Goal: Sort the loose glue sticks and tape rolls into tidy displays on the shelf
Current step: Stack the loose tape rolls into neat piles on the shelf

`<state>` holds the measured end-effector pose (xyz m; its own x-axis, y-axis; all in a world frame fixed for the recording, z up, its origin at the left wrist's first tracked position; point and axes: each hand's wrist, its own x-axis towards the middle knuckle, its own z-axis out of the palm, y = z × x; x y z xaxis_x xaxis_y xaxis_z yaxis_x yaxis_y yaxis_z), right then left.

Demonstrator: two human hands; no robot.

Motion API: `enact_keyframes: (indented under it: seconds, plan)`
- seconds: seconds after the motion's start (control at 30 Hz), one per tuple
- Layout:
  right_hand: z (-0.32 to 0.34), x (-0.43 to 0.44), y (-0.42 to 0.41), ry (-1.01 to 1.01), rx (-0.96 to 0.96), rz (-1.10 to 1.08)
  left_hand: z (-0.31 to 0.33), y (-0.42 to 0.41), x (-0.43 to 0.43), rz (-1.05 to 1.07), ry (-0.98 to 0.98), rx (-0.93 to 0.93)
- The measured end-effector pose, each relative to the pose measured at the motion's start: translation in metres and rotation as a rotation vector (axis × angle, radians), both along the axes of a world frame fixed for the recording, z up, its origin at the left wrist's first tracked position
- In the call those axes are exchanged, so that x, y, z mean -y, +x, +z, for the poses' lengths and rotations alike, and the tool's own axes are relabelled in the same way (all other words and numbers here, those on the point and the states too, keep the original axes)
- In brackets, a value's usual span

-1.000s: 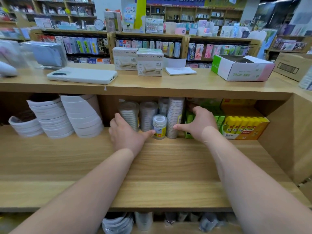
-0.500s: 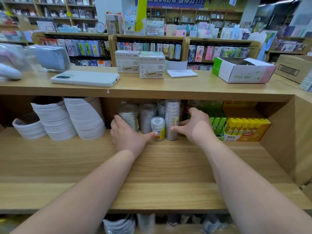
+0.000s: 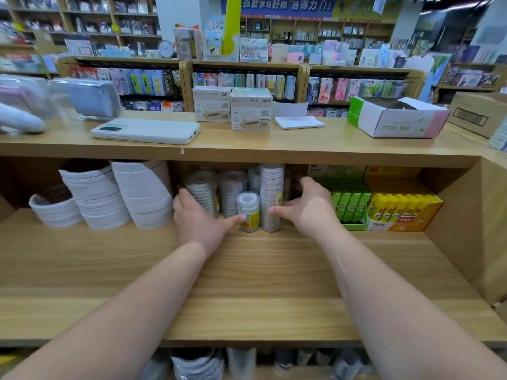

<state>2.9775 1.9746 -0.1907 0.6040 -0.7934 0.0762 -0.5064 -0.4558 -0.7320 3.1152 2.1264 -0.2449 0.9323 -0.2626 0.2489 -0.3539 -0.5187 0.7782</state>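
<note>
Centrally, a short stack of clear tape rolls with a yellow label (image 3: 248,212) stands upright toward the back of the pale wooden shelf (image 3: 247,272). Just beside that short stack on its right is a taller wrapped column of clear tape rolls (image 3: 271,198). To its left and slightly behind stand two more wrapped columns of clear tape (image 3: 204,192).

The left hand (image 3: 196,219) lies left of the short stack, its thumb tip touching the stack's lower edge and its fingers reaching back along the outer side of the leftmost column. The right hand (image 3: 311,208) lies right of the short stack, thumb tip against the taller column, fingers reaching past it into shadow. Each hand's grip is apart, the thumb spread wide from fairly straight fingers and clamped on nothing.

Farther left of the short stack lean three piles of wide white tape rolls (image 3: 94,198). Farther right sit a tray of green glue sticks (image 3: 349,207) and, beyond it, an orange carton of yellow glue sticks (image 3: 403,211).

Above the short stack runs the wooden tabletop (image 3: 315,145). It carries a white phone (image 3: 145,130), two pale product boxes (image 3: 251,112), a white notepad (image 3: 299,122) and an open white carton with green and pink ends (image 3: 397,119).
</note>
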Motion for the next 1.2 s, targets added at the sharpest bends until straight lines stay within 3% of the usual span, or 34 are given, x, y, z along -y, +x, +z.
enact_keyframes:
  seconds: [0.27,0.43,0.63,0.83,0.97,1.1,1.2]
  plan:
    - [-0.007,-0.009,-0.006,-0.036,0.129,0.001,0.005,-0.008,-0.006,0.014,0.081,0.051]
    - [0.006,0.003,-0.017,-0.224,-0.034,0.108,0.005,-0.033,-0.015,-0.097,-0.017,0.540]
    - [0.010,0.022,-0.024,-0.392,-0.039,0.193,0.008,-0.052,0.005,-0.373,0.032,0.712]
    - [0.011,0.014,-0.046,-0.445,0.196,0.037,0.001,-0.062,0.001,-0.337,-0.100,0.575]
    - [0.024,-0.008,-0.062,-0.421,0.272,0.079,0.010,-0.072,-0.003,-0.474,-0.137,0.363]
    - [0.020,-0.033,-0.050,-0.263,0.328,0.244,0.014,-0.075,-0.003,-0.569,-0.146,0.278]
    - [0.009,-0.030,-0.040,-0.111,0.407,0.175,0.010,-0.064,-0.014,-0.485,-0.147,0.241]
